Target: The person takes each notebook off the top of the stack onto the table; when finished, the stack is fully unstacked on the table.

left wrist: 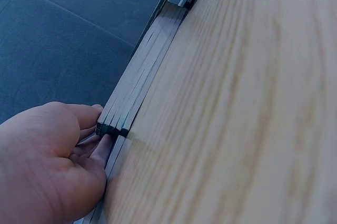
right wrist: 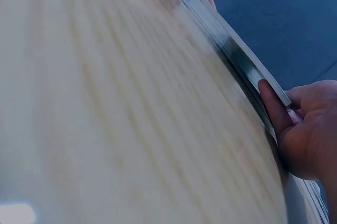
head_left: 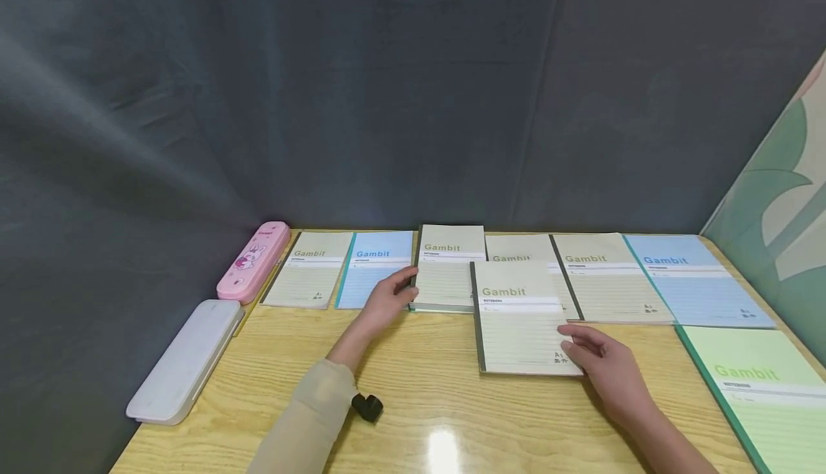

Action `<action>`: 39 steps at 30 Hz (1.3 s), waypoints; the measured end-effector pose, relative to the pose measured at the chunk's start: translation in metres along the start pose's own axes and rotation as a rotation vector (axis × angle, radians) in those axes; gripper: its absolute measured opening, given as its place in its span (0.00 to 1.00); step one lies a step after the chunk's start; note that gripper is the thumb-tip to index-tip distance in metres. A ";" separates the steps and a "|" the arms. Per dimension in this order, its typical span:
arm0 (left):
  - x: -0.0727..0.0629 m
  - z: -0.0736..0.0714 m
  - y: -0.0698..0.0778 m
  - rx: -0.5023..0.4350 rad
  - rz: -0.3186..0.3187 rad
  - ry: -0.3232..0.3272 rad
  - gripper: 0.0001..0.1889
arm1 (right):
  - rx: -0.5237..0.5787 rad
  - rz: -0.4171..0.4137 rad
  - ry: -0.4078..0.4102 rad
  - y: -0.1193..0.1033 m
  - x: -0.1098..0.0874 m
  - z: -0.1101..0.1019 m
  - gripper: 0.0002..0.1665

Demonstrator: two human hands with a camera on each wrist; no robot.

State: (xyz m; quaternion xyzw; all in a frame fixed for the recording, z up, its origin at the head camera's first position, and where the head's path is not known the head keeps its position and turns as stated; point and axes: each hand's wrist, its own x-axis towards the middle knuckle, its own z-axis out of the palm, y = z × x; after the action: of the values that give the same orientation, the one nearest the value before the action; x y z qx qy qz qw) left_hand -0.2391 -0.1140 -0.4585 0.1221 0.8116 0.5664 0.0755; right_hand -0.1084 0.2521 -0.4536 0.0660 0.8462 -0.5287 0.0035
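My left hand (head_left: pixel 388 298) is at the left edge of a stack of notebooks (head_left: pixel 452 280); its thumb and fingers hold the dark spine near the front corner. In the left wrist view the layered page edges (left wrist: pixel 139 71) of that stack show beside the hand (left wrist: pixel 58 166). My right hand (head_left: pixel 609 370) pinches a cream Gambit notebook (head_left: pixel 523 338) with a dark spine by its lower right side, in front of the row. From the right wrist view, this notebook (right wrist: pixel 247 61) appears edge-on, one finger of the right hand (right wrist: pixel 313 129) lying along its underside.
Left of the stack lie a cream notebook (head_left: pixel 310 273) and a blue notebook (head_left: pixel 377 273). Cream notebooks (head_left: pixel 603 280), a blue one (head_left: pixel 697 277) and a green one (head_left: pixel 768 395) lie to the right. A pink pencil case (head_left: pixel 254 262) and a white case (head_left: pixel 187 359) line the left edge.
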 end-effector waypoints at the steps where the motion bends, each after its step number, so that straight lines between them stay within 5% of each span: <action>1: 0.000 0.000 0.000 0.000 0.001 -0.001 0.25 | -0.001 0.008 0.001 0.001 -0.002 -0.002 0.28; 18: -0.004 0.000 0.004 0.010 0.010 -0.006 0.25 | -0.134 0.099 -0.029 0.018 -0.022 -0.033 0.32; 39: -0.005 -0.002 0.001 0.012 0.013 0.005 0.25 | -0.327 0.235 -0.126 0.048 -0.047 -0.098 0.48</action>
State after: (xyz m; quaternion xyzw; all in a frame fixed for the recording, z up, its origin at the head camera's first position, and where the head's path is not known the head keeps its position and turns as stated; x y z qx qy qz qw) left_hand -0.2347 -0.1166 -0.4575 0.1263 0.8143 0.5623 0.0693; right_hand -0.0503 0.3554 -0.4501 0.1295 0.9054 -0.3831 0.1288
